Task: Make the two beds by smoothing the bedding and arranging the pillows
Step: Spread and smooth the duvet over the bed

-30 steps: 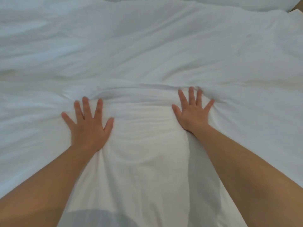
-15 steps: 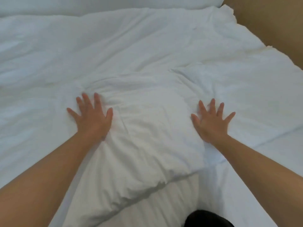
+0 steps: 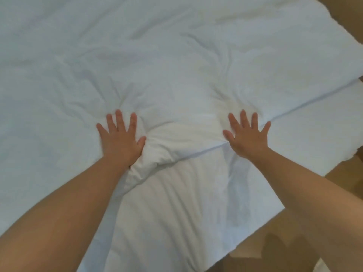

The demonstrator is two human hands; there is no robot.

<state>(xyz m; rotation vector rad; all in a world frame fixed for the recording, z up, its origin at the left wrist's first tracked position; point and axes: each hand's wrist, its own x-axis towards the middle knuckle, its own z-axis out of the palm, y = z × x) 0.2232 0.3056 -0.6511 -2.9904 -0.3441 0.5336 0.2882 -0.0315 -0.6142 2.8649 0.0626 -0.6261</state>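
Pressed flat on the duvet (image 3: 176, 61), fingers spread wide, gripping nothing: left hand (image 3: 120, 138), right hand (image 3: 248, 137). Between them, against the left thumb, a bunched fold (image 3: 167, 152), running along the duvet's edge toward the right hand.

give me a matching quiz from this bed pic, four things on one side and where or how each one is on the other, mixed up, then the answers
1 left hand
2 right hand
3 sheet
4 floor

a brown, along the right side
b pressed flat, thumb against a bunched fold
c pressed flat across the duvet edge
d uncovered, nearer than the duvet

Pairs: 1-b, 2-c, 3-d, 4-a
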